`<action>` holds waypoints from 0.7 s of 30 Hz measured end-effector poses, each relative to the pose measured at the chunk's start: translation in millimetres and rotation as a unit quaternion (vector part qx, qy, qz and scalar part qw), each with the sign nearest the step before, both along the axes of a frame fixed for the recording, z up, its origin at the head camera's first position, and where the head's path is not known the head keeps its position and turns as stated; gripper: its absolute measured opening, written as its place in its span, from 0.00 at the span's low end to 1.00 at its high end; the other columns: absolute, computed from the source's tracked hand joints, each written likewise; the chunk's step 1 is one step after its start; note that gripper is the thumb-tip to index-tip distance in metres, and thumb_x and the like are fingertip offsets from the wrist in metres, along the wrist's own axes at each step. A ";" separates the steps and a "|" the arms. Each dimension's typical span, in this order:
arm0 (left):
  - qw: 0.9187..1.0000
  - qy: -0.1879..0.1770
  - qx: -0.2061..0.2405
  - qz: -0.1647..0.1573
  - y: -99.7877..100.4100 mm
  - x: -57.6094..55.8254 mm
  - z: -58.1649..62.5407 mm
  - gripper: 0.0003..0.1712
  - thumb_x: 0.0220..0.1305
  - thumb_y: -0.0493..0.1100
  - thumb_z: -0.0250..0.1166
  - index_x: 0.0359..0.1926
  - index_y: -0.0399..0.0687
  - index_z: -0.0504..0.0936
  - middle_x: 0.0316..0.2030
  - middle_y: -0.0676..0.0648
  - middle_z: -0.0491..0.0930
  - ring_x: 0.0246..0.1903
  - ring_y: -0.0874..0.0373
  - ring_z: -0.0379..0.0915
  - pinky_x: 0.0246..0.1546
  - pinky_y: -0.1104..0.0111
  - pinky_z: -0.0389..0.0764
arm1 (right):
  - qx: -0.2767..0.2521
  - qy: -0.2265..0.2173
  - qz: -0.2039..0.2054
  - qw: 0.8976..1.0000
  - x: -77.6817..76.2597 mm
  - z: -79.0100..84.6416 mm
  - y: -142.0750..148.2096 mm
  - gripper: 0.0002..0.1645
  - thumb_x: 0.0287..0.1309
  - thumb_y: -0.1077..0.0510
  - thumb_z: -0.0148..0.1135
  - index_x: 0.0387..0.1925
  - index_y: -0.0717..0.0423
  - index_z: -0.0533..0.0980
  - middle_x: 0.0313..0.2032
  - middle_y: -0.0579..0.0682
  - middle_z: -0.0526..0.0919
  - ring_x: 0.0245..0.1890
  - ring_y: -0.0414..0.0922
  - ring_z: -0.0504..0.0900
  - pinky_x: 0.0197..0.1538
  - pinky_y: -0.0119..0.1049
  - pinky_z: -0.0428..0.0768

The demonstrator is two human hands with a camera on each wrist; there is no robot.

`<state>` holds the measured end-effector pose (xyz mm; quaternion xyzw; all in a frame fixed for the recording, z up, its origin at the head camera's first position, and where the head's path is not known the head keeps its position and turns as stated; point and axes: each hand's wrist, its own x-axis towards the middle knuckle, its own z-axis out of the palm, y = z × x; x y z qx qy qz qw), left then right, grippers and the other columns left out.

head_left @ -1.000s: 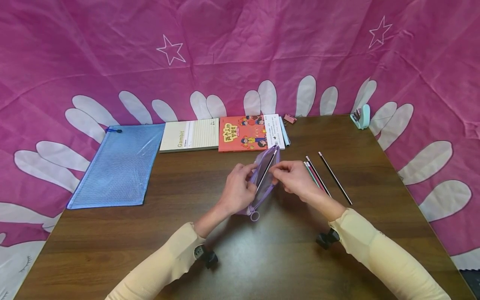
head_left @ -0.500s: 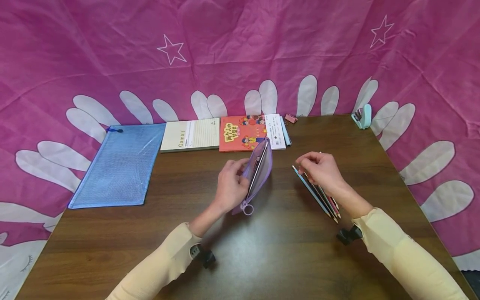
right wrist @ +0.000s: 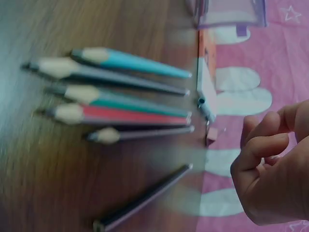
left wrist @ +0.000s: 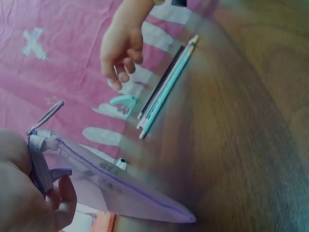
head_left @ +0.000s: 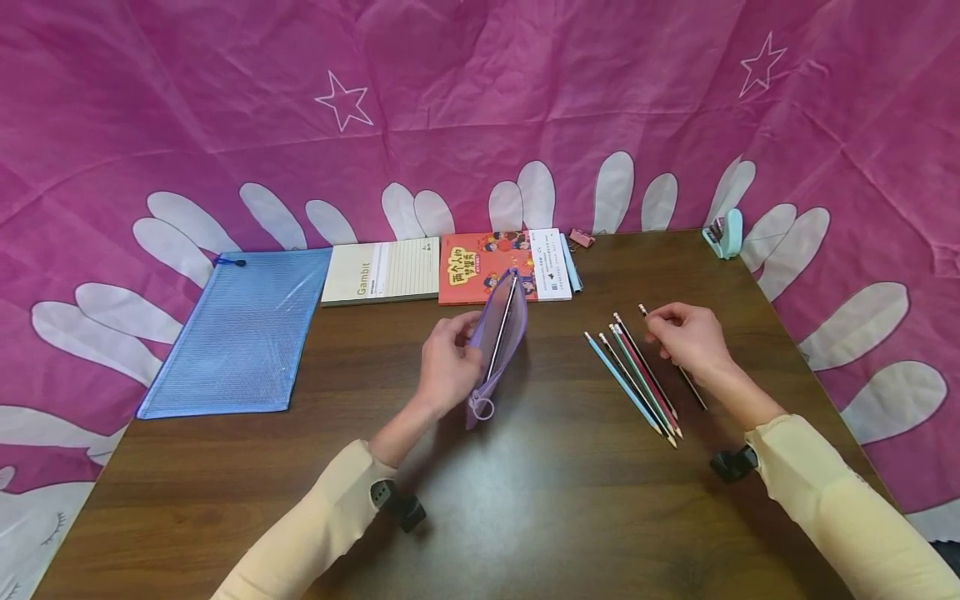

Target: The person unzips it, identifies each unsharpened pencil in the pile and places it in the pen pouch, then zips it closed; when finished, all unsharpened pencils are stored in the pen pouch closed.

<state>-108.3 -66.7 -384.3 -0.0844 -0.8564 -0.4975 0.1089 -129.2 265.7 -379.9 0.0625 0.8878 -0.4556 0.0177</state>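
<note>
My left hand [head_left: 447,362] pinches the near side of a purple mesh zip pencil case [head_left: 519,333] and holds it upright. Its mouth gapes, and a dark pencil [head_left: 501,329] shows inside. A zipper ring [head_left: 482,408] hangs at the near end. To the right, my right hand [head_left: 693,342] hovers over a lone black pencil [head_left: 690,387], partly hiding it; the fingers are loosely bent with nothing between them in the right wrist view. Beside that pencil several sharpened ones lie fanned together: a light-blue pencil [right wrist: 140,63], a green pencil [right wrist: 130,102], a red pencil [right wrist: 120,114] and black ones.
A blue mesh zip folder [head_left: 240,333] lies at left. Along the back are a Gambit notebook [head_left: 382,271], a red picture book [head_left: 461,283], a white book [head_left: 552,267], a light-blue pen [head_left: 571,265], a pink binder clip [head_left: 582,238] and a mint-green gadget [head_left: 726,233]. Pink cloth hangs behind.
My right hand has pulled back from the pencil case and moved right, past the group of pencils, to the lone black one. The left hand has shifted the case slightly left.
</note>
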 end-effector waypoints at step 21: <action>0.998 0.009 -0.025 -0.054 5.9 5.3 -0.3 0.32 0.47 0.23 0.54 0.57 0.32 0.80 0.36 0.41 0.74 0.36 0.49 0.77 0.37 0.63 0.81 | 0.234 -0.020 0.127 0.964 -24.6 -23.9 40.3 0.24 0.57 0.58 0.65 0.50 0.72 0.73 0.41 0.68 0.81 0.40 0.63 0.78 0.42 0.59 0.75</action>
